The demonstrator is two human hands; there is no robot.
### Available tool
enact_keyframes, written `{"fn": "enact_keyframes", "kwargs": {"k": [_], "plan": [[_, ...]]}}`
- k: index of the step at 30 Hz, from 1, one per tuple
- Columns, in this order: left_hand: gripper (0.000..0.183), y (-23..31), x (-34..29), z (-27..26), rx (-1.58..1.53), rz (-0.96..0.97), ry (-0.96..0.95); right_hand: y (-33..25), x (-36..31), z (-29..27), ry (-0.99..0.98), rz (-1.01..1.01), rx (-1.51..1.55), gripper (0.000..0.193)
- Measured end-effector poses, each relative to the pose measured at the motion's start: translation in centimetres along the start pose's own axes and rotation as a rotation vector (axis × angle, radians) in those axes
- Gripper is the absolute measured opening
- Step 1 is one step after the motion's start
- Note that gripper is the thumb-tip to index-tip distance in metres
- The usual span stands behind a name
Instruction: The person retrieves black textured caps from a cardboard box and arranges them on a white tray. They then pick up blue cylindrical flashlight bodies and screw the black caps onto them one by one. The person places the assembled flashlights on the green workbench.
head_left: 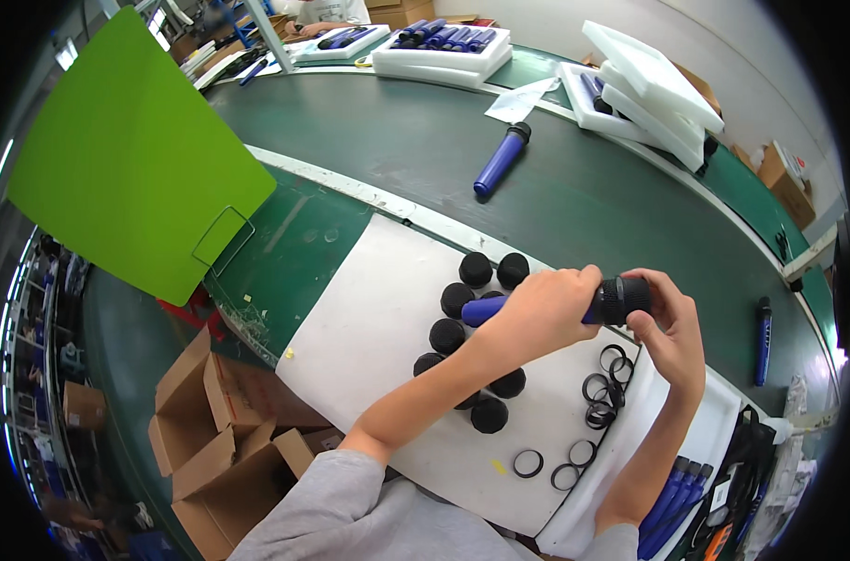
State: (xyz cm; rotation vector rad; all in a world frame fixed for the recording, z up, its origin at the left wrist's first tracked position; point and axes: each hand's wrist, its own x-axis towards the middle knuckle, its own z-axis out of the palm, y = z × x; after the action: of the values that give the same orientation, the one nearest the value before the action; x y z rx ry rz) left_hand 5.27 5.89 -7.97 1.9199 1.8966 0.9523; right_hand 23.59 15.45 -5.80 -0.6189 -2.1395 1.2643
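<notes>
A blue microphone point(485, 309) with a black head lies sideways across the work area, wrapped in the fingers of my left hand point(557, 309). My right hand point(669, 327) grips the microphone's black head, thumb below and fingers above. Under and beside my left forearm, several round black microphone heads point(489, 414) stand on the white board point(350, 309). Black rings point(528, 463) lie in loose groups on the board's right side, some overlapping. My left forearm hides part of the cluster of heads.
Beyond the board, a blue microphone point(502, 161) rests on the dark green conveyor belt point(378, 126), and another microphone point(763, 341) lies far right. White foam trays point(443, 64) line the far side. Open cardboard boxes point(224, 467) stand lower left, below a green panel point(135, 159). Blue microphone bodies point(672, 500) fill a tray lower right.
</notes>
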Motion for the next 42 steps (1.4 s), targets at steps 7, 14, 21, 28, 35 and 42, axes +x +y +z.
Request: {"fn": "enact_keyframes", "kwargs": {"k": [7, 14, 21, 28, 35, 42], "plan": [[0.030, -0.1, 0.1, 0.3, 0.066, -0.022, -0.013, 1.5, 0.7, 0.5, 0.048, 0.188, -0.032, 0.047], [0.029, 0.2, 0.0, 0.0, -0.002, 0.019, 0.005, 0.0, 0.2, -0.2, 0.016, -0.031, 0.052, 0.057], [0.030, 0.4, -0.1, 0.2, 0.047, -0.023, 0.010, 1.2, 0.4, -0.2, 0.009, 0.133, 0.066, 0.037], [0.045, 0.9, 0.0, -1.1, -0.122, 0.018, 0.016, -0.1, 0.5, 0.4, 0.056, 0.038, 0.066, 0.044], [0.046, 0.4, 0.1, -0.6, -0.121, 0.028, -0.020, 0.1, 0.3, 0.3, 0.034, -0.076, 0.063, 0.052], [0.044, 0.2, 0.0, 0.5, 0.059, -0.012, 0.032, 1.1, 0.9, 1.3, 0.153, 0.204, -0.138, 0.053]]}}
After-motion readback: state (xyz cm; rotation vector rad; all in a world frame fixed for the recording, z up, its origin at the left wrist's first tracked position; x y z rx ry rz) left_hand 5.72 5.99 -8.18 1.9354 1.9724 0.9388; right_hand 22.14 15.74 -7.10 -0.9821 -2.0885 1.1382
